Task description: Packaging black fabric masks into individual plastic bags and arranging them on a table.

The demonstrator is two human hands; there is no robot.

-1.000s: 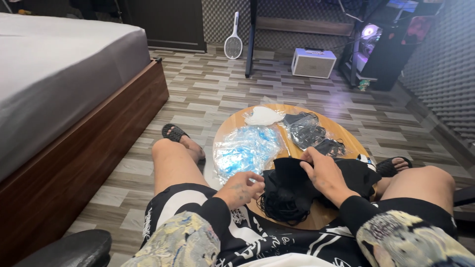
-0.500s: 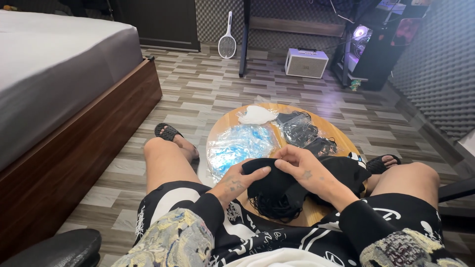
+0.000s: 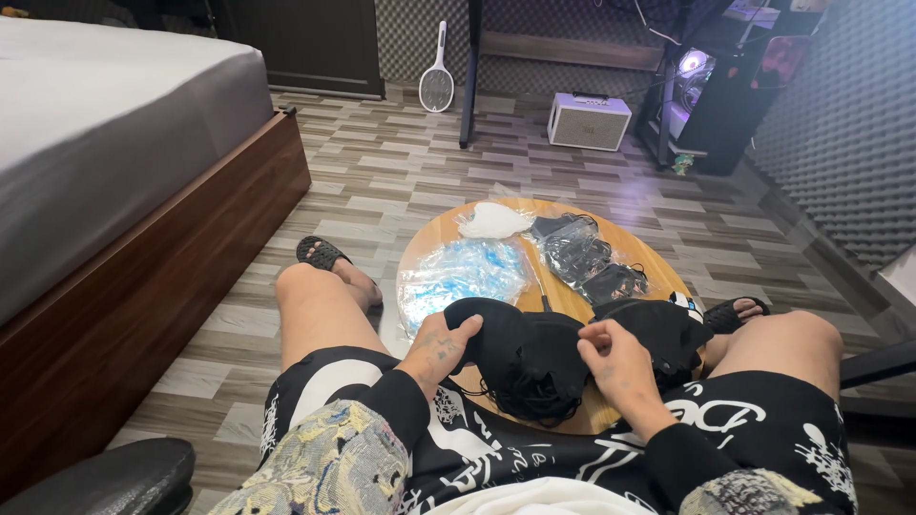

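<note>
I sit at a small round wooden table (image 3: 658,272) between my knees. A heap of black face masks (image 3: 534,367) lies at its near edge. My left hand (image 3: 444,339) grips the left end of one black mask (image 3: 496,319) on top of the heap. My right hand (image 3: 611,358) pinches its right end, fingers closed on the fabric. A clear bag of blue masks (image 3: 463,277) lies on the table's left part, a bag with white masks (image 3: 491,221) at the far edge, and bags of black masks (image 3: 582,253) at the far right.
A bed with a grey mattress (image 3: 105,133) on a wooden frame stands at the left. A white speaker box (image 3: 589,121), a racket-shaped swatter (image 3: 436,86) and a lit computer case (image 3: 692,91) stand at the far wall. A black chair arm (image 3: 105,477) is at the lower left.
Both hands have spread apart along the black mask, the left one sliding left and the right one drawing back toward me. The camera view shifted slightly.
</note>
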